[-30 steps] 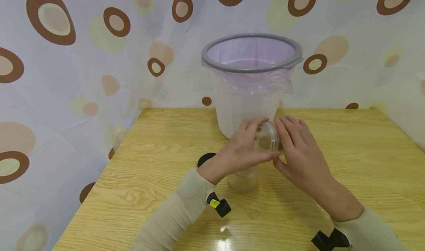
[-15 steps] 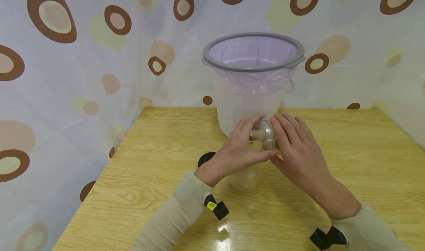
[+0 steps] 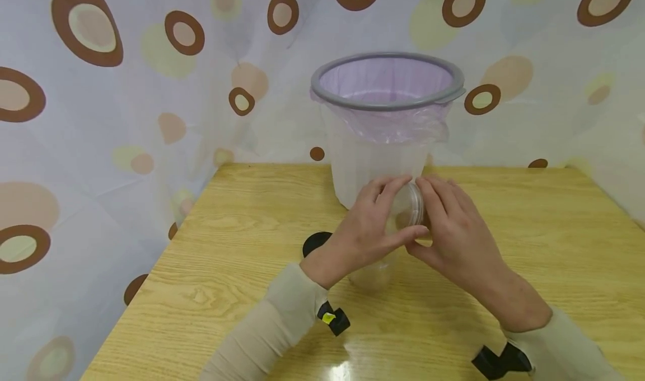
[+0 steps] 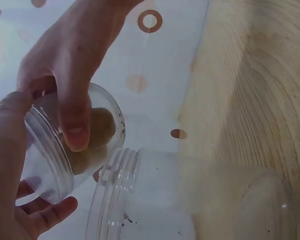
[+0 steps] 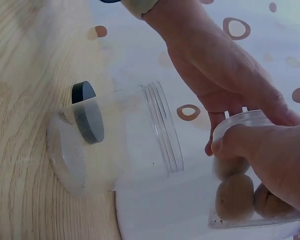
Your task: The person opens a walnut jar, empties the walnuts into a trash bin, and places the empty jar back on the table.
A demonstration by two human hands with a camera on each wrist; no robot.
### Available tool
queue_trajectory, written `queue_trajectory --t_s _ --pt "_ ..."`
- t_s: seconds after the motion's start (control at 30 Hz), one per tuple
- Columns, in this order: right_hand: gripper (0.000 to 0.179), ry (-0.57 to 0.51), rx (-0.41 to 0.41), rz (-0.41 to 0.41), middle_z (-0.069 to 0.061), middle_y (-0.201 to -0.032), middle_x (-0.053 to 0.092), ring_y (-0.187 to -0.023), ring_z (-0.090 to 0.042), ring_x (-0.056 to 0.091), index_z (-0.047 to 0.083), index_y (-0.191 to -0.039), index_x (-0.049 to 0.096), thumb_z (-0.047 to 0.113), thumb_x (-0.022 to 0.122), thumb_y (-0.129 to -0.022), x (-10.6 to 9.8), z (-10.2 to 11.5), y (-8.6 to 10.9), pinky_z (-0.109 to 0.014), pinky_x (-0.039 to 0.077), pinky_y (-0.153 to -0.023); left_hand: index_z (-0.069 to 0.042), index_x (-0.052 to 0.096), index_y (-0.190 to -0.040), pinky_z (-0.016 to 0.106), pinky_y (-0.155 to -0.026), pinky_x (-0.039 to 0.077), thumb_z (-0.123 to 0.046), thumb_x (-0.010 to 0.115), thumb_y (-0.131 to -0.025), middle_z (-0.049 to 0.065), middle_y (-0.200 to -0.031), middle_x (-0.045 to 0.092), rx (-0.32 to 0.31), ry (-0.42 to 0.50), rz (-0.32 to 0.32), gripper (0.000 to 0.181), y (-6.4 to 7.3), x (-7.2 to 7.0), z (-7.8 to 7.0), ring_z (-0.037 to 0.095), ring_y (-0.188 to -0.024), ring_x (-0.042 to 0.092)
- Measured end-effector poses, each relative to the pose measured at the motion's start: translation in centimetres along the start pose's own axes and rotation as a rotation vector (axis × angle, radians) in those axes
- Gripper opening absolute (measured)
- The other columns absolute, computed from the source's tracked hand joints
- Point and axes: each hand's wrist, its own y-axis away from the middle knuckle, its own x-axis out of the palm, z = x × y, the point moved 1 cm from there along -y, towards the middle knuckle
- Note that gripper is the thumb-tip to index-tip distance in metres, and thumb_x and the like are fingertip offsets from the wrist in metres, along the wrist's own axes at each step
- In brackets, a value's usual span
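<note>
The left hand (image 3: pixel 360 230) and right hand (image 3: pixel 453 224) are both clamped on a clear container (image 3: pixel 403 205), held on its side above the table (image 3: pixel 242 230), in front of the bin (image 3: pixel 373 163). The head view gives the overall layout, including the bin's grey rim (image 3: pixel 388 106) and purple liner (image 3: pixel 388 79), but obscures the container contents. The right wrist view resolves these as at least three rounded brown objects (image 5: pixel 235 197). In the left wrist view, a thumb presses on the container wall and ribbing is visible around its body. A second clear jar (image 5: pixel 127 145) stands upright below the hands; both wrist views show its threaded mouth uncovered. The black disc (image 5: pixel 82 92), partly covered by the left forearm in the head view, appears on edge near this jar in the right wrist view.
</note>
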Motion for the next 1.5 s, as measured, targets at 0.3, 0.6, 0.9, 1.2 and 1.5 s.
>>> queue_trajectory --t_s 0.3,0.6,0.9,1.2,1.5 --pt "0.088 -0.002 0.034 0.007 -0.029 -0.117 0.057 -0.105 -0.046 0.055 -0.013 -0.131 0.049 0.016 0.09 -0.058 0.0 0.2 0.1 -0.059 0.046 -0.09 -0.006 0.039 -0.144 0.032 -0.097 0.049 -0.045 0.067 -0.092 0.014 -0.13 0.049 0.024 -0.147 -0.02 0.07 0.1 0.5 -0.3 0.024 -0.115 0.054" --pt "0.093 0.098 -0.022 -0.066 -0.028 -0.121 0.056 -0.108 -0.045 0.052 -0.011 -0.131 0.05 0.011 0.094 -0.051 0.1 0.6 -0.2 -0.056 0.043 -0.095 -0.004 0.032 -0.148 0.028 -0.089 0.051 -0.069 0.02 -0.095 0.017 -0.13 0.047 -0.14 0.106 0.043 0.085 -0.1 0.4 -0.3 0.022 -0.109 0.052" --pt "0.096 0.071 -0.034 -0.075 -0.028 -0.123 0.055 -0.108 -0.044 0.052 -0.012 -0.131 0.051 0.009 0.095 -0.049 -0.2 0.8 -0.3 -0.055 0.044 -0.095 -0.012 0.027 -0.152 0.033 -0.099 0.049 -0.059 0.044 -0.099 0.012 -0.139 0.043 -0.237 0.197 0.148 0.073 0.0 -0.6 -0.2 0.019 -0.121 0.048" --pt "0.097 0.025 0.002 0.005 -0.027 -0.128 0.054 -0.115 -0.043 0.051 -0.012 -0.133 0.049 0.012 0.096 -0.051 -0.2 0.5 0.1 -0.054 0.039 -0.105 -0.008 0.029 -0.152 0.025 -0.113 0.036 -0.03 0.078 -0.085 0.012 -0.148 0.037 0.072 0.215 0.101 0.085 0.5 -1.1 0.8 0.019 -0.137 0.038" --pt "0.108 0.032 -0.007 -0.003 -0.028 -0.135 0.053 -0.124 -0.045 0.05 -0.011 -0.137 0.047 0.008 0.099 -0.045 0.0 0.6 0.3 -0.059 0.04 -0.105 -0.006 0.039 -0.146 0.02 -0.111 0.036 -0.03 0.081 -0.081 0.011 -0.141 0.043 0.146 0.178 0.019 0.081 0.6 -1.0 1.2 0.018 -0.133 0.042"
